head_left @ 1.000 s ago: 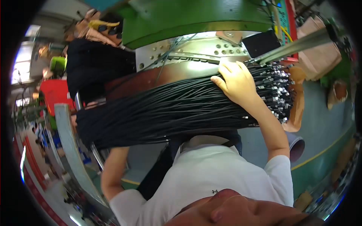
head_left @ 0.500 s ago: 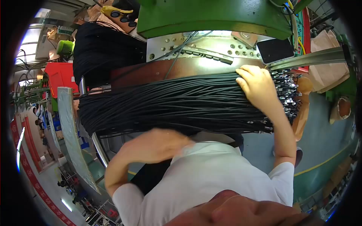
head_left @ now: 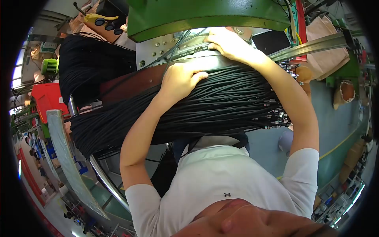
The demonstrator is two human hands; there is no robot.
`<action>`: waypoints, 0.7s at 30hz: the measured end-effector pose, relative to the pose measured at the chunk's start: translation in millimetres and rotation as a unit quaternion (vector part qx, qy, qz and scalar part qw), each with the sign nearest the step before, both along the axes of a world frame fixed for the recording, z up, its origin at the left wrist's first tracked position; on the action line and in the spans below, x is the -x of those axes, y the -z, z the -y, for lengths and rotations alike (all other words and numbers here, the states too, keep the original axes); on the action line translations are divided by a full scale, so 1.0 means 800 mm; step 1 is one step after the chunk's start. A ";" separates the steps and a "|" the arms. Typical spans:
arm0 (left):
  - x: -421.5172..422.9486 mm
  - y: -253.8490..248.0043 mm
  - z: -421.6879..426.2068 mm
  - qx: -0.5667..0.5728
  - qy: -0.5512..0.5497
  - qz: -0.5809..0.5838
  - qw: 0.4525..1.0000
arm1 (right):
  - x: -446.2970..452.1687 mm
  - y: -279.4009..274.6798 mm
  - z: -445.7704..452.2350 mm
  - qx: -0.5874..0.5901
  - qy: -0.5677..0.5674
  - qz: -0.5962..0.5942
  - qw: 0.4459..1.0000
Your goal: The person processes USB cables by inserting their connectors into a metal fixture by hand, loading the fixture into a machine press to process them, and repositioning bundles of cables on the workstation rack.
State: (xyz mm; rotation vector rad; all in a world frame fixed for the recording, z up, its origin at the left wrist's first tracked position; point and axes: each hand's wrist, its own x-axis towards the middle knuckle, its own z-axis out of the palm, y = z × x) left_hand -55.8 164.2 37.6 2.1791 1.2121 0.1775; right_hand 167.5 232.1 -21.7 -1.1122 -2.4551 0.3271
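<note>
A thick bundle of black cables (head_left: 205,106) lies across in front of me, its metal-tipped ends (head_left: 278,118) at the right. My left hand (head_left: 177,81) rests over the bundle's upper edge, fingers curled downward and thumb pointing right. What its fingers close on is hidden. Farther up, my right hand (head_left: 227,43) reaches onto the lit metal plate (head_left: 152,51) of the green machine (head_left: 209,17). Its fingers are bent together at the slotted bar (head_left: 193,50); anything between them is too small to name. Grey cables (head_left: 177,46) run down from the machine toward my left hand.
A second heap of black cables (head_left: 94,65) hangs at upper left. A dark flat screen-like panel (head_left: 271,42) lies right of the plate, near a metal rail (head_left: 312,46). A steel tube (head_left: 106,179) and a long wrapped board (head_left: 73,162) stand at left.
My left hand has risen from near my body to the cable bundle's upper edge. My right hand has moved from the bundle's right end up and left to the slotted bar.
</note>
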 end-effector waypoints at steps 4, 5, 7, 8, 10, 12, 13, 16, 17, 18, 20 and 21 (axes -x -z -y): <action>0.003 -0.009 0.003 0.068 -0.087 0.103 0.989 | -0.015 -0.021 0.001 0.057 -0.055 0.000 0.997; 0.003 -0.011 0.003 0.066 -0.086 0.104 0.989 | -0.022 -0.027 0.001 0.065 -0.062 -0.006 0.996; 0.005 -0.014 0.006 0.008 -0.071 0.137 0.988 | -0.027 -0.063 0.016 0.072 -0.069 -0.013 0.995; 0.005 -0.015 0.008 -0.021 -0.064 0.154 0.986 | -0.024 -0.110 0.041 0.169 -0.013 -0.021 0.985; 0.003 -0.022 0.012 -0.102 -0.043 0.171 0.979 | -0.020 -0.120 0.088 0.107 0.031 0.010 0.994; 0.001 -0.049 0.022 -0.152 -0.026 0.170 0.973 | -0.037 -0.086 0.110 -0.050 0.020 0.047 0.997; 0.003 -0.072 0.032 -0.038 -0.017 0.193 0.980 | -0.053 -0.078 0.115 -0.101 0.055 0.010 0.993; 0.011 -0.115 0.070 0.256 -0.007 0.147 0.955 | -0.072 -0.105 0.149 -0.062 0.149 0.020 0.987; 0.006 -0.108 0.079 0.259 -0.010 0.148 0.954 | -0.066 -0.109 0.157 -0.058 0.146 0.020 0.987; -0.007 -0.091 0.090 0.316 0.030 0.191 0.929 | -0.056 -0.111 0.164 -0.098 0.091 0.073 0.988; -0.025 -0.058 0.110 0.371 0.068 0.234 0.896 | -0.032 -0.109 0.172 -0.117 -0.025 0.121 0.985; -0.031 -0.039 0.121 0.442 0.007 0.292 0.848 | -0.021 -0.104 0.174 -0.095 -0.087 0.117 0.985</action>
